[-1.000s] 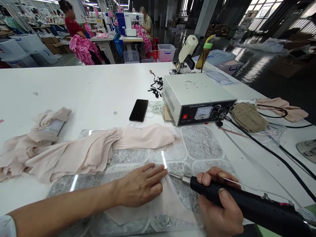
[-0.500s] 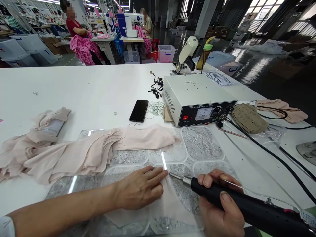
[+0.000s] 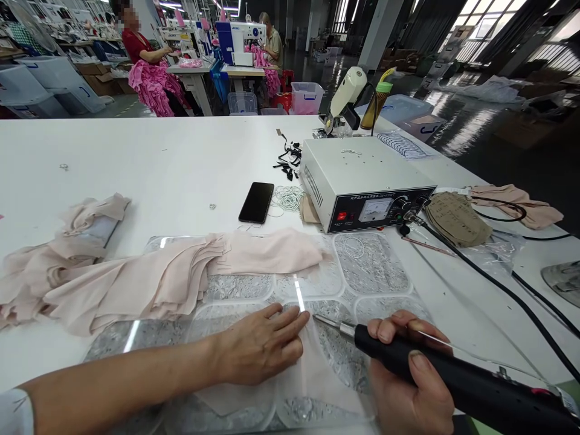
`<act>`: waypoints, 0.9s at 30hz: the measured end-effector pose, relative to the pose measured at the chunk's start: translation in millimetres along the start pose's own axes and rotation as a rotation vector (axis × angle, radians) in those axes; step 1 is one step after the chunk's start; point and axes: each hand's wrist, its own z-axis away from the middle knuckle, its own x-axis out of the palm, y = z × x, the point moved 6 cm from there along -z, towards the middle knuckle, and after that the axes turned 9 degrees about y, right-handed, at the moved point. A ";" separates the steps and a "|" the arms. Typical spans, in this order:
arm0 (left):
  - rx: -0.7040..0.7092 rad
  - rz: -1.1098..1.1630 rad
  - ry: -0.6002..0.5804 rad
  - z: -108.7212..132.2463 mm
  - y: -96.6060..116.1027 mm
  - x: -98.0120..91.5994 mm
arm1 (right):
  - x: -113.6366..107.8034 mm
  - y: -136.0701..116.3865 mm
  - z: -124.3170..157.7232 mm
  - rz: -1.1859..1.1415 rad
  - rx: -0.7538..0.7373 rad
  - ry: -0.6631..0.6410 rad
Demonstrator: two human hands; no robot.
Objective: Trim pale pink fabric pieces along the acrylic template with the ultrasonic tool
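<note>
My left hand (image 3: 265, 344) lies palm down, fingers stretched out, on a thin pale pink fabric piece (image 3: 312, 374) spread over a clear marble-patterned mat (image 3: 371, 266). My right hand (image 3: 410, 374) is wrapped around a black ultrasonic handpiece (image 3: 435, 374) with a slim metal tip. That tip points left and sits just right of my left fingertips, by the fabric's edge; whether it touches the fabric I cannot tell. Beyond my left hand, a layered stack of the same pink fabric (image 3: 181, 272) stretches across the mat to the left.
A grey control box (image 3: 362, 175) with a dial stands behind the mat, its black cable (image 3: 493, 284) running along the right. Nearby lie a phone (image 3: 256, 203), pale cord (image 3: 287, 199), black scraps (image 3: 290, 160) and brown pattern pieces (image 3: 457, 219). Two people work at machines in the background.
The handpiece and my right hand have shifted slightly right, the tip a little farther from my left fingertips. My left hand stays nearly in place on the fabric.
</note>
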 end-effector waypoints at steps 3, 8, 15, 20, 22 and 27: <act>-0.001 -0.007 0.004 0.3 0.6 0.9 | -0.2 -1.6 -1.2 0.028 -0.004 0.018; -0.011 0.011 0.019 0.7 0.5 1.3 | 1.5 -1.6 -1.4 0.041 -0.011 0.010; 0.001 0.017 0.004 -0.8 -0.1 0.4 | 4.9 -1.5 -0.2 0.034 -0.031 -0.030; -0.009 0.010 0.010 -0.1 -0.5 1.8 | 5.9 -1.2 -1.2 0.030 -0.029 -0.038; -0.011 0.014 0.022 0.1 -0.6 1.8 | 6.7 -1.5 -1.4 0.033 -0.033 -0.041; -0.013 0.028 0.022 0.5 -0.8 2.4 | 7.2 -2.2 -1.0 0.025 -0.035 -0.051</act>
